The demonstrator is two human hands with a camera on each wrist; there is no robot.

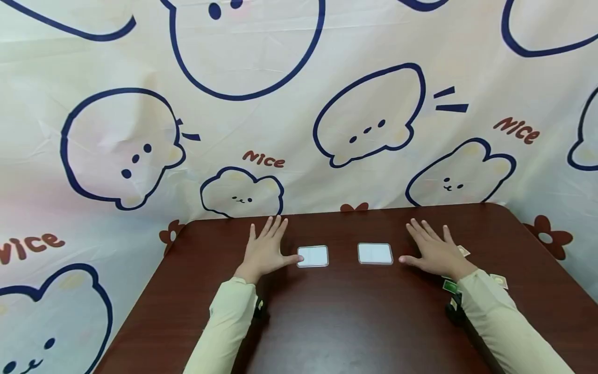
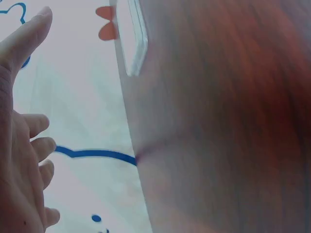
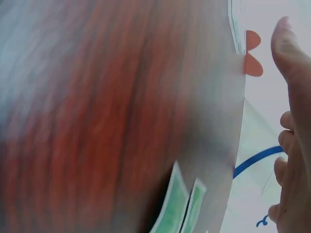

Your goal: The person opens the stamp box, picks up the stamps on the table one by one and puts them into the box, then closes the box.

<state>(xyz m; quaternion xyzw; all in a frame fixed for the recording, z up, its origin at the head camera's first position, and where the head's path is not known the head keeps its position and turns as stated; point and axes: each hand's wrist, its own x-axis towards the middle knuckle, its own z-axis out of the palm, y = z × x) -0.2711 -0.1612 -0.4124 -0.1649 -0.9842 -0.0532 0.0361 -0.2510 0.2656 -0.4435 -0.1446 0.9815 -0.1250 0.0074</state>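
Observation:
My left hand (image 1: pixel 265 253) is spread with straight fingers, its thumb tip at the left edge of a white rectangular card stack or flat case (image 1: pixel 314 256). In the head view I cannot tell whether the thumb touches it; the left wrist view shows the thumb raised. A second white rectangle (image 1: pixel 376 253) of the same kind lies to the right. Farther right, my right hand (image 1: pixel 434 253) is spread too, holding nothing. Green cards (image 1: pixel 450 286) lie near its wrist, partly hidden by hand and sleeve; two (image 3: pixel 172 204) show in the right wrist view.
The dark brown wooden table (image 1: pixel 345 322) ends at a cloth backdrop (image 1: pixel 299 124) printed with cartoon outlines. Beside my right forearm is a small pale card (image 1: pixel 499 281), and another pale card (image 1: pixel 463 251) shows behind the right hand.

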